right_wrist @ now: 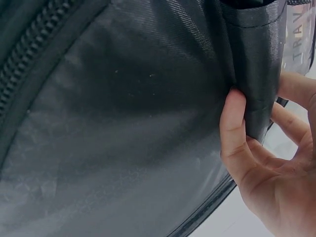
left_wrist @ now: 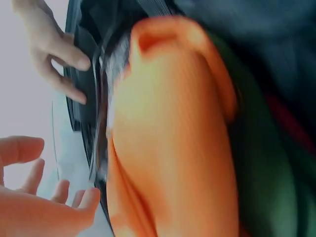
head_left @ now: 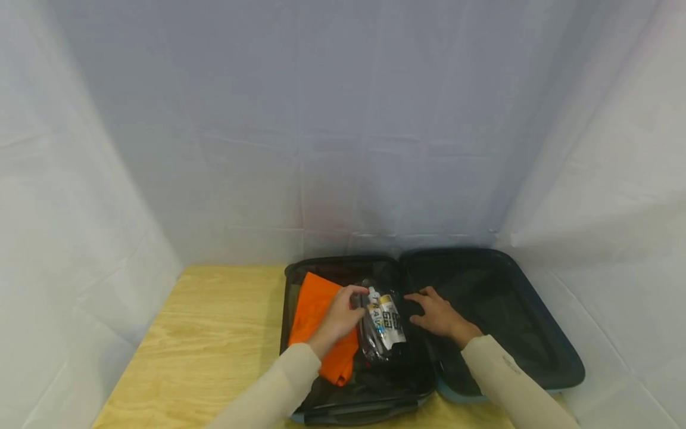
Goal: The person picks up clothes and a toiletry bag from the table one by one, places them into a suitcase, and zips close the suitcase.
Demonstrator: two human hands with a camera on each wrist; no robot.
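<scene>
An open dark suitcase [head_left: 563, 357] lies flat on a wooden table [head_left: 214, 333]. Its left half holds a folded orange garment [head_left: 313, 310] [left_wrist: 168, 138] and a clear pouch of small travel bottles [head_left: 383, 325] [right_wrist: 296, 44]. My left hand [head_left: 343, 313] [left_wrist: 44, 197] lies over the orange garment, its relaxed fingers reaching the pouch's upper edge and gripping nothing. My right hand [head_left: 436, 313] [right_wrist: 266, 163] rests on the black centre ridge between the halves. Its thumb sits on the right lining and its fingers on the pouch side. The right half's black lining [right_wrist: 123, 123] shows nothing in it.
White cloth walls close in the back and both sides, touching the suitcase's right half. Bare table surface lies to the left of the case. A black handle strip [head_left: 354, 410] runs along the case's near edge.
</scene>
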